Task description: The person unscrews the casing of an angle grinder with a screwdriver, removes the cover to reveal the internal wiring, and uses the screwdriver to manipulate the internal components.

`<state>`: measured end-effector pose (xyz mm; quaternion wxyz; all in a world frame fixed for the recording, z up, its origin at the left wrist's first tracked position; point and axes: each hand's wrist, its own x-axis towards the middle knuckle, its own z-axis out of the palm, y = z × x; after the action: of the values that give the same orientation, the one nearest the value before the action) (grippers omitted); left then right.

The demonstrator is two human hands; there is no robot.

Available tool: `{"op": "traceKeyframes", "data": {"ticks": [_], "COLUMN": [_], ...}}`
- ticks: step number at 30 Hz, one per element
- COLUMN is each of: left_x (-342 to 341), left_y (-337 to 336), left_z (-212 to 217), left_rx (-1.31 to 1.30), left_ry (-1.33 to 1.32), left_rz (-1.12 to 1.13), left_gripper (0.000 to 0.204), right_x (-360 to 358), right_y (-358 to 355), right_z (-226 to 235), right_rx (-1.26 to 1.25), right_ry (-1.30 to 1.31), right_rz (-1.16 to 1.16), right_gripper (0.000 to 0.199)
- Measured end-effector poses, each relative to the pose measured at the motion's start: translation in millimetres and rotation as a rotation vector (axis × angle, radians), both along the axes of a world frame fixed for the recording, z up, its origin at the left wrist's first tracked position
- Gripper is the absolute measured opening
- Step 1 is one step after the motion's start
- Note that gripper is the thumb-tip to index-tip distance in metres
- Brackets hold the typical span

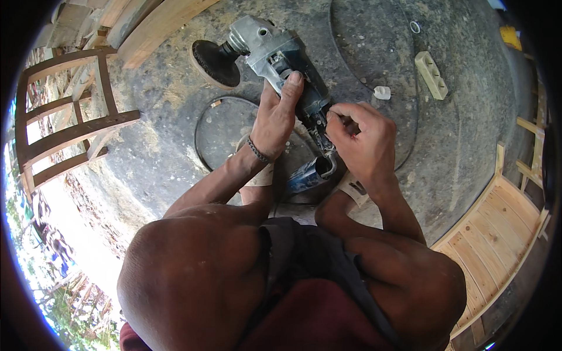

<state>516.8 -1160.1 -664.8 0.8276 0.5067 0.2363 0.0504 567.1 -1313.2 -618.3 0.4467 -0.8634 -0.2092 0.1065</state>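
Reading the view as a dial, a brown wooden slatted frame (88,133) is standing towards 10 o'clock, and pale rough wooden planks (161,29) are lying at 11, hemming in that side. Sunlit ground is glaring beyond the grey floor's (474,111) edge, between 8 and 9. A black round pad (216,63) is sitting on the head of a grey-metal and dark-blue angle grinder (310,73), which is slanting across 12 o'clock, its rear inner parts showing. The left hand (272,120), a dark braided bracelet (256,149) on its wrist, is gripping the grinder's body, thumb lying on top. Near the dial's centre, a blue hollow cylindrical sleeve (304,180) is resting just below the exposed end, between the feet. The right hand (366,137), towards 2, is pinching thumb and forefinger at that end; whether a small part is between them, I cannot tell. Dark marks are showing on a cream slipper strap (354,188) at 4, too small for making out. A thin black cable (339,50) is looping over the floor on both sides of the hands. Past the right hand, a white plug (381,92) is lying between 1 and 2, a white ring (415,27) farther out, and a cream oblong power strip (431,75) at 2. A pale wooden slatted panel (492,234) is bounding the floor towards 4, while a yellow object (510,38) is sitting near the rim at 2.
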Motion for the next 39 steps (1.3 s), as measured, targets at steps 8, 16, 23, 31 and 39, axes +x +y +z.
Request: {"op": "traceKeyframes", "data": {"ticks": [8, 16, 23, 31, 39], "left_x": [-4.9, -6.0, -1.4, -2.4, -2.1], "left_y": [0.5, -1.9, -4.7, -1.3, -4.7], "left_z": [-4.4, -1.9, 6.7, 1.7, 2.5], "left_rx": [0.128, 0.164, 0.125, 0.006, -0.027], "left_ry": [-0.001, -0.025, -0.057, -0.026, -0.026], "left_rz": [-0.028, -0.016, 0.001, -0.008, 0.029], "left_gripper": [0.045, 0.046, 0.045, 0.044, 0.044], "right_x": [7.9, 9.7, 5.4, 2.8, 3.3], "right_y": [-2.4, -4.9, -6.2, -5.2, -7.6], "right_z": [11.4, 3.6, -0.1, -9.8, -17.3], "right_rx": [0.029, 0.060, 0.064, 0.073, 0.023], "right_ry": [0.400, 0.516, 0.439, -0.032, -0.440], "right_rz": [-0.055, -0.085, -0.024, 0.082, 0.171], "right_gripper": [0.015, 0.018, 0.016, 0.010, 0.018]}}
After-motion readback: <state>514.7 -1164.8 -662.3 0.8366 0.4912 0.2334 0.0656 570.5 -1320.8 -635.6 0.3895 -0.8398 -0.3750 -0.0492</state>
